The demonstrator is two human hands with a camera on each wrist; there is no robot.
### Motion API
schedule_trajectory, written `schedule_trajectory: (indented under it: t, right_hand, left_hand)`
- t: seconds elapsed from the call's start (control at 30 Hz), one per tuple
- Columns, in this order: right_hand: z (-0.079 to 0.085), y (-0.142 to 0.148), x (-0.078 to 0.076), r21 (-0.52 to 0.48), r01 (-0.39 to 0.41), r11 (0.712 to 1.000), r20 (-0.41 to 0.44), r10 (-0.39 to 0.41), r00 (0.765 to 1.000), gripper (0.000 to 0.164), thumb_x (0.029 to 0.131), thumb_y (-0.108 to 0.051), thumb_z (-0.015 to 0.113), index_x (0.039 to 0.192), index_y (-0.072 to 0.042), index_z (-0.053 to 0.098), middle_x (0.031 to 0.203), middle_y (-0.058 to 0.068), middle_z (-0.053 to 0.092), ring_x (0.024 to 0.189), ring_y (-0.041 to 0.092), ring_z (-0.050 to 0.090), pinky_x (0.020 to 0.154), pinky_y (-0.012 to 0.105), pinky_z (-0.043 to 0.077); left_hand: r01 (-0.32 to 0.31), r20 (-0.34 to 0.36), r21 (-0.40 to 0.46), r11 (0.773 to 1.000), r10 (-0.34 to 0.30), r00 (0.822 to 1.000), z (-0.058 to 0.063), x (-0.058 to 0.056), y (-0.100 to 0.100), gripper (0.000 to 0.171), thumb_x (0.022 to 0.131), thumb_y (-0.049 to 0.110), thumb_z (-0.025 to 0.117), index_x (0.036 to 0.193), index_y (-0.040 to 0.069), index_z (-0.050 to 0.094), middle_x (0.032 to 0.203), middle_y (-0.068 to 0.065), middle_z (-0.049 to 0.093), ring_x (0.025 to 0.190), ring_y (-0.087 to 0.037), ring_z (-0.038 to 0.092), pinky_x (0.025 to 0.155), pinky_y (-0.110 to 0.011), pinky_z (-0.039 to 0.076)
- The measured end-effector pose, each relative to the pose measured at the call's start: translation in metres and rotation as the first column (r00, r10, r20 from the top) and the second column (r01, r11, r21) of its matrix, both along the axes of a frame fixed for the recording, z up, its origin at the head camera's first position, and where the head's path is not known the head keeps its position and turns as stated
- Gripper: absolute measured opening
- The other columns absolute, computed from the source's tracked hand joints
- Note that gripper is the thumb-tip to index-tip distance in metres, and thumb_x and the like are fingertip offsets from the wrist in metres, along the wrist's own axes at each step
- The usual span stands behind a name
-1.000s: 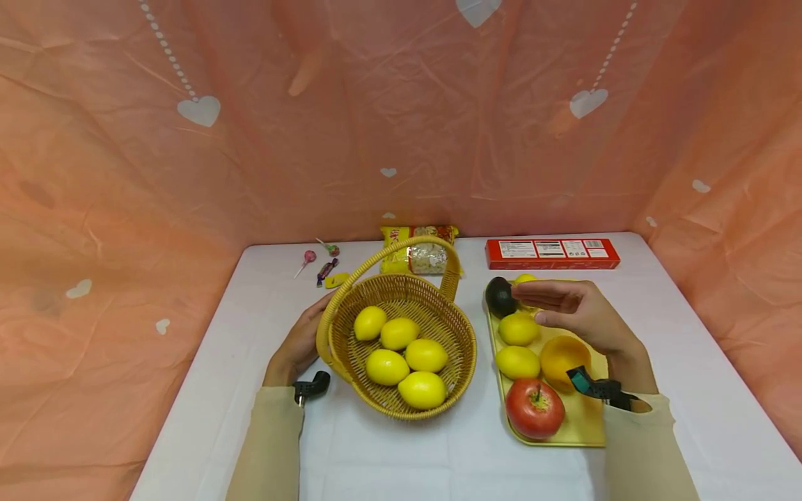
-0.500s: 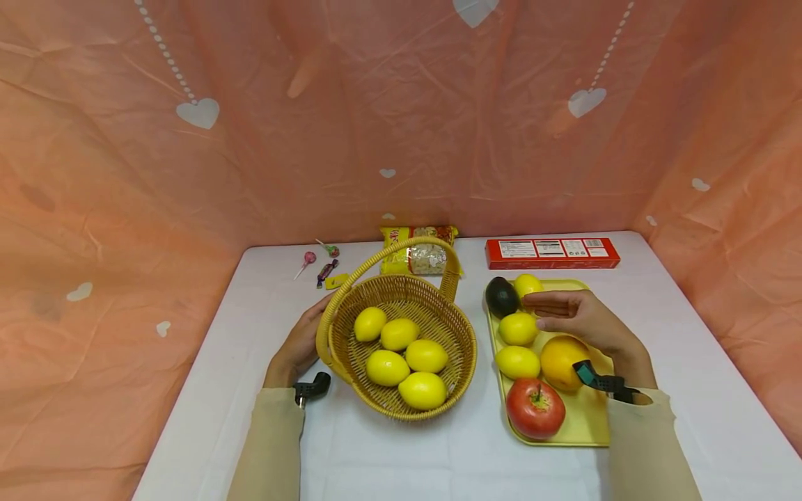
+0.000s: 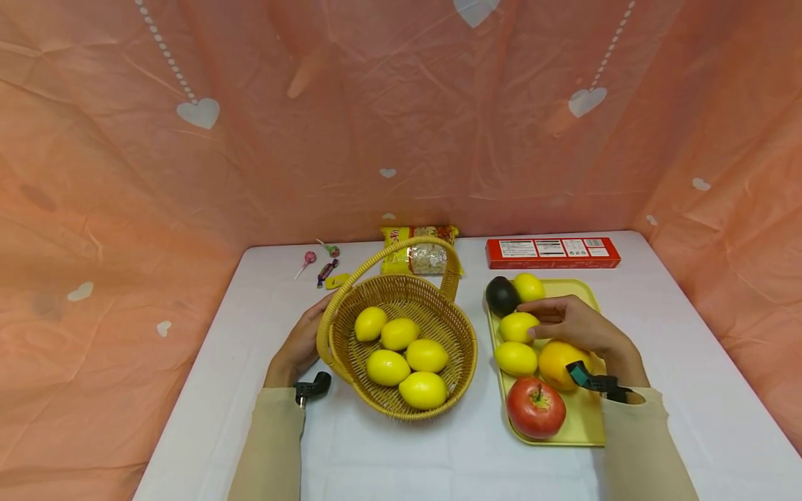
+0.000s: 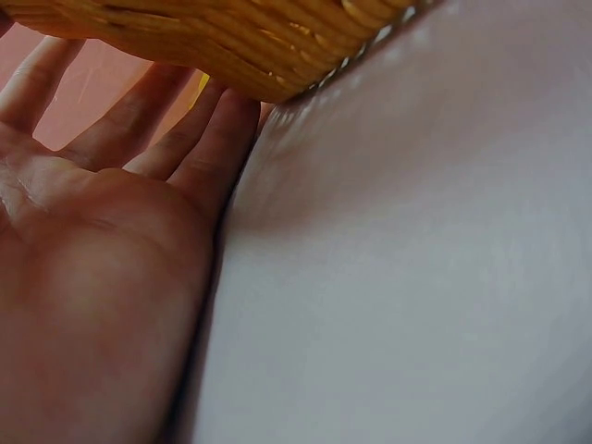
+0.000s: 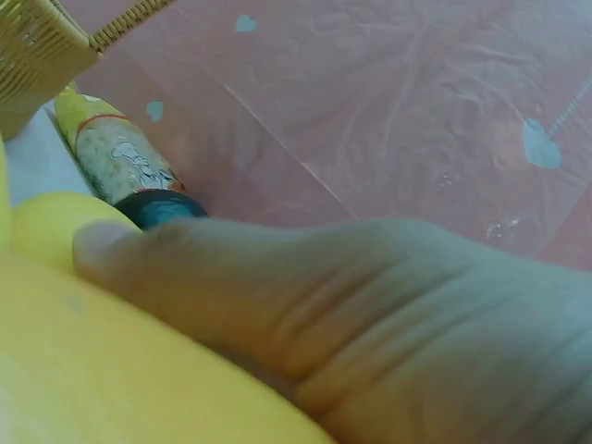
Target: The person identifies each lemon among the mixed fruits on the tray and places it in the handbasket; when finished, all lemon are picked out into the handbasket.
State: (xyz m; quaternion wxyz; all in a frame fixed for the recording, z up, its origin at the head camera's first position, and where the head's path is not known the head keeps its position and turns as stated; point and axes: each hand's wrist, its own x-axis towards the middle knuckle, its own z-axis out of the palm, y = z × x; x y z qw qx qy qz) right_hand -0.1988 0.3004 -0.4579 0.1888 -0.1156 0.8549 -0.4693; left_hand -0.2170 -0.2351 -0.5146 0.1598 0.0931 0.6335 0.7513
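A round wicker basket (image 3: 465,376) with an arched handle stands mid-table, with several yellow lemons (image 3: 386,367) inside. My left hand (image 3: 303,342) rests against its left side; in the left wrist view the fingers (image 4: 116,129) reach out straight to the weave. At the right, my right hand (image 3: 579,323) is over a yellow tray (image 3: 583,424), pinching a lemon (image 3: 516,327), thumb on the near side and fingers at the far side. A second lemon (image 3: 516,359), an orange (image 3: 560,364) and a dark avocado (image 3: 502,296) lie close around that hand.
The tray also bears a red apple (image 3: 536,408) and another lemon (image 3: 529,286). Behind it lies a red box (image 3: 553,253). A yellow snack bag (image 3: 426,259) is behind the basket; lollipops (image 3: 310,258) and wrapped candy (image 3: 327,269) lie back left.
My right hand has come down and slightly toward me, from hovering over the tray to the lemon, its fingers drawing in. The left hand and basket stay put.
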Motion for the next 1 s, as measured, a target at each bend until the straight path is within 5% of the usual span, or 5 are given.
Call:
schedule_trajectory:
  t: [0.3,0.6,0.77,1.0]
  right_hand:
    - [0.009,-0.004,0.002,-0.005,0.039,0.999,-0.093,-0.039,0.995,0.040,0.100,-0.019,0.082,0.137,-0.006,0.075,0.126,0.014,0.080,0.115,0.028,0.077,0.094,0.017,0.060]
    - [0.007,-0.006,0.003,0.085,-0.090,0.992,-0.041,0.094,0.995,0.050,0.095,-0.027,0.087,0.141,-0.012,0.074,0.133,0.010,0.078,0.119,0.025,0.074,0.097,0.018,0.057]
    - [0.011,-0.008,0.003,0.116,-0.067,0.991,-0.073,0.076,0.994,0.048,0.093,-0.028,0.089,0.138,-0.013,0.076,0.130,0.008,0.079,0.119,0.027,0.074,0.097,0.017,0.056]
    - [0.027,-0.015,0.008,-0.048,-0.029,0.998,-0.204,0.018,0.979,0.041,0.095,-0.017,0.087,0.133,-0.011,0.075,0.130,0.009,0.077,0.122,0.018,0.073,0.100,0.015,0.056]
  left_hand:
    - [0.000,-0.015,0.003,1.000,0.000,1.000,-0.001,0.000,0.001,0.051,0.120,0.021,0.042,0.170,0.013,0.040,0.164,0.007,0.052,0.129,-0.005,0.063,0.108,-0.024,0.057]
    - [0.001,-0.002,0.005,1.000,-0.001,1.000,-0.002,-0.002,-0.001,0.050,0.121,0.023,0.042,0.170,0.014,0.041,0.165,0.007,0.051,0.125,-0.006,0.062,0.106,-0.023,0.058]
    - [-0.002,-0.003,0.011,1.000,0.002,1.000,-0.002,-0.001,-0.001,0.050,0.121,0.024,0.041,0.170,0.014,0.042,0.166,0.006,0.050,0.127,-0.006,0.061,0.108,-0.023,0.057]
    - [0.003,-0.008,0.002,1.000,-0.003,1.000,-0.002,-0.001,-0.001,0.050,0.121,0.022,0.040,0.170,0.014,0.040,0.169,0.005,0.047,0.130,-0.006,0.061,0.109,-0.023,0.056]
